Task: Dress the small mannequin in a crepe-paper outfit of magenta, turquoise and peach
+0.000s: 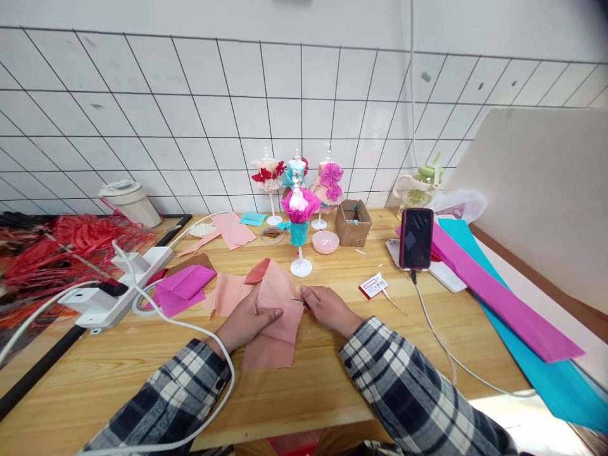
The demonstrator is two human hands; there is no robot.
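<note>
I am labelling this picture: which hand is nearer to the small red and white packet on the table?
Right. The right hand lies just left of the red and white packet, with bare wood between. The left hand is farther left, resting on the pink paper.

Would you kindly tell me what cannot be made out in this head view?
- Thin tool at the right hand: too small to identify.
- Pink paper: partly covered by the left hand.
- Small box contents: hidden by its walls.
- Red-and-white packet print: too small to read.
</note>
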